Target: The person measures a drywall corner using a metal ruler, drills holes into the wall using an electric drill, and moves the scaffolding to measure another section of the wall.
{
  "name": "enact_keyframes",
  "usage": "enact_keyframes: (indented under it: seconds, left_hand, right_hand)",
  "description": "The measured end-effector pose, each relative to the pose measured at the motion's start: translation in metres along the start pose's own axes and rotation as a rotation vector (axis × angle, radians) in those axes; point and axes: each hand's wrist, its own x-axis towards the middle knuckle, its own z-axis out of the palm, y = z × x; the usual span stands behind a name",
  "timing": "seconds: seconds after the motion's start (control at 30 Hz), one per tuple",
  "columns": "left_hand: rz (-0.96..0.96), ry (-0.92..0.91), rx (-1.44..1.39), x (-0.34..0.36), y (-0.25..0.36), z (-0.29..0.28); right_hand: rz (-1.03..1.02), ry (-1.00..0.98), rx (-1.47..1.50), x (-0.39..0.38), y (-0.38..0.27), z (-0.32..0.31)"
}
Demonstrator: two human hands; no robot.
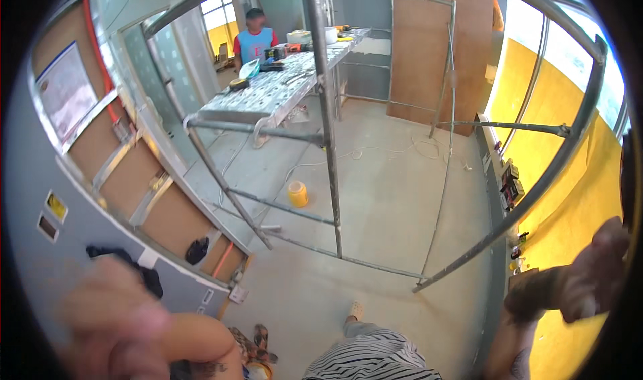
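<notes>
Scaffold pipes [331, 159] of grey metal rise from the pale floor [382, 226] ahead of the person, between the two hands. The left hand [117, 313], badly blurred, is before the grey wall [87, 192]; the right hand [596, 269] is before a yellow sheet [569, 159] along the window side. I cannot tell whether either is clenched or released.

Beyond the near crossbar stretches a speckled silvery platform [221, 104]: a round black-and-yellow object [238, 84] lies toward its near end, white tubs [330, 35] toward its far end. A person in blue [255, 43] stands past its left edge. A yellow jar [298, 194] sits on the floor; a brown panel [429, 51] stands behind.
</notes>
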Motion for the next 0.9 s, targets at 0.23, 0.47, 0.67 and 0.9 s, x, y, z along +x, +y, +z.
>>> enact_keyframes:
  seconds: [0.23,0.47,0.67,0.9]
  left_hand:
    - [-1.683,0.231,-0.371,-0.317,-0.231,0.15]
    - [-2.155,0.999,-1.015,-0.486,-0.353,0.259]
    - [-2.26,1.083,-0.828,-0.502,-0.411,0.3]
    - [-1.945,1.44,-1.137,-0.514,-0.432,0.327]
  right_hand:
    - [1.374,0.482,-0.152,-0.307,0.079,0.102]
    - [1.673,0.4,0.171,-0.406,0.081,0.152]
    - [1.639,0.475,0.057,-0.406,0.079,0.153]
    - [1.652,0.516,0.029,-0.389,0.072,0.167]
